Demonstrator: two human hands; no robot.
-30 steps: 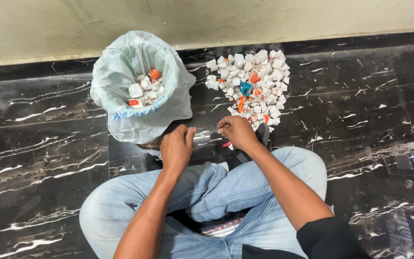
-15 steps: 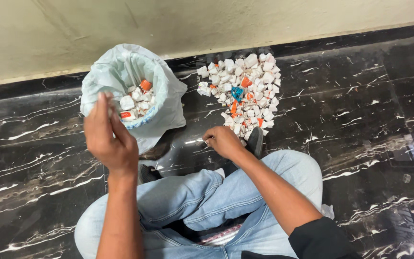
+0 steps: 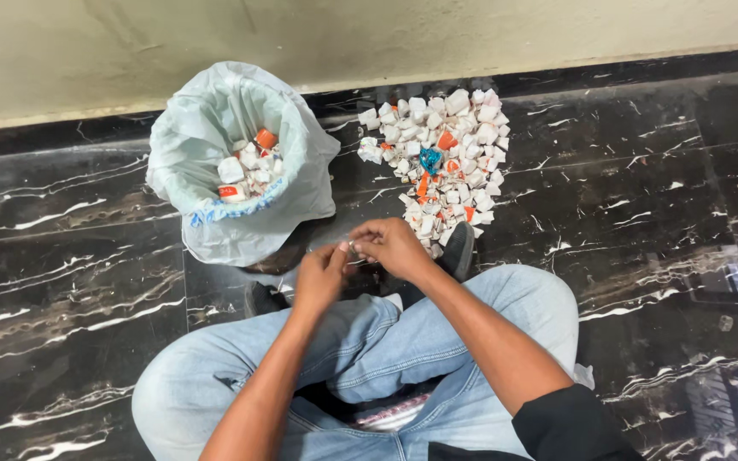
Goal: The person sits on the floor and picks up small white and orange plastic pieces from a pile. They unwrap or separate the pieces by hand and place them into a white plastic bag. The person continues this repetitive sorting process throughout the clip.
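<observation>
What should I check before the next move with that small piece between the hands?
1. Both hands on the small piece: left hand and right hand meet at it: ok.
2. Grip firmness: cannot tell, piece mostly hidden.
3. White bag mouth open, upright: ok.
4. Room in bag above pieces: ok.
5. Pile of white and orange pieces beside right hand, apart from bag: ok.
6. Floor path to bag unobstructed: ok.
</observation>
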